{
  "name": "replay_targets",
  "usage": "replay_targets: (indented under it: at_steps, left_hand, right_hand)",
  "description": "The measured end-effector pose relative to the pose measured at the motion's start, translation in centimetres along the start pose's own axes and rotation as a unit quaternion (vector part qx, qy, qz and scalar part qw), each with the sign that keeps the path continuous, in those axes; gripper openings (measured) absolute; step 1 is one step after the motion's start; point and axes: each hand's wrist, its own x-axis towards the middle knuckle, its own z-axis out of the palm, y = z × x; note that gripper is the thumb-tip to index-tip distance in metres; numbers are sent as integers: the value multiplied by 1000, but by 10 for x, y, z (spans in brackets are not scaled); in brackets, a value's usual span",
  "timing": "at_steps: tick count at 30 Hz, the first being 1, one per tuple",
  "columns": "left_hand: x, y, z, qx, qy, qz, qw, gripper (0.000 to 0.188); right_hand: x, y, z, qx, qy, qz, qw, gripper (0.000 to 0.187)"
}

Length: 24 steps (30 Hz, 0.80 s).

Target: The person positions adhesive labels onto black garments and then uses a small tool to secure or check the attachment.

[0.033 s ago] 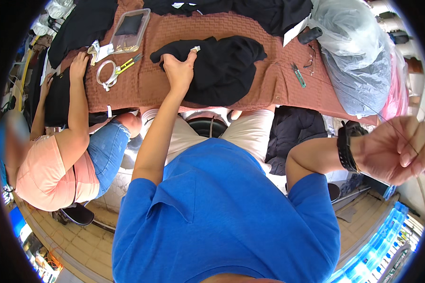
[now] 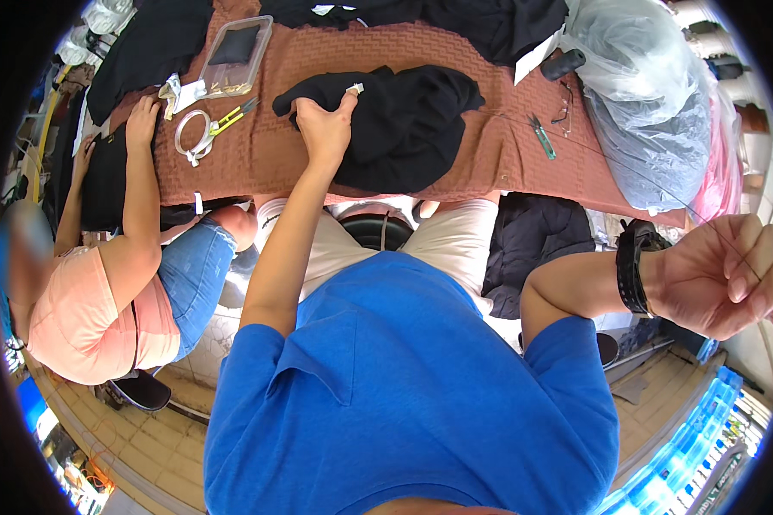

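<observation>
A bunched black garment (image 2: 412,129) lies on the cloth-covered table in front of me. My left hand (image 2: 325,129) is closed on its left part, thumb and fingers pinching the fabric beside a small white label (image 2: 356,88). Far out to the right, my right hand (image 2: 713,275) is raised off the table with its fingers pinched together. A dark thread (image 2: 653,182) runs taut from the garment's right side up to these fingers. Whether a needle is in them I cannot make out, since the fingertips reach the picture's dark rim.
Green-handled snips (image 2: 543,137) and glasses (image 2: 567,107) lie to the right, near a big plastic bag (image 2: 653,112). Left are yellow scissors (image 2: 229,118), a white ring-shaped roll (image 2: 180,133) and a clear box (image 2: 253,69). A co-worker (image 2: 94,300) sits at my left, hands on black cloth.
</observation>
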Motion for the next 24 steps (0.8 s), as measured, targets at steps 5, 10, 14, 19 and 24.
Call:
replay_targets:
  at_steps: [5, 10, 14, 19, 24]
  left_hand:
    - [-5, 53, -17, -353, -185, -250, 882, 31]
    - [-24, 113, -38, -423, -221, -281, 833, 19]
    - [-24, 93, -45, -397, -231, -231, 858, 19]
    - [-28, 101, -41, -406, -195, -199, 871, 23]
    - [-28, 98, -43, -405, -197, -206, 869, 19]
  right_hand:
    - [-33, 55, 47, -290, 174, 160, 927, 18]
    - [-91, 178, 81, -309, 89, 277, 905, 9]
    - [-104, 195, 96, -378, 85, 265, 883, 11]
    - [-106, 200, 99, -379, 89, 258, 885, 13]
    - [-109, 202, 100, -367, 110, 262, 886, 13]
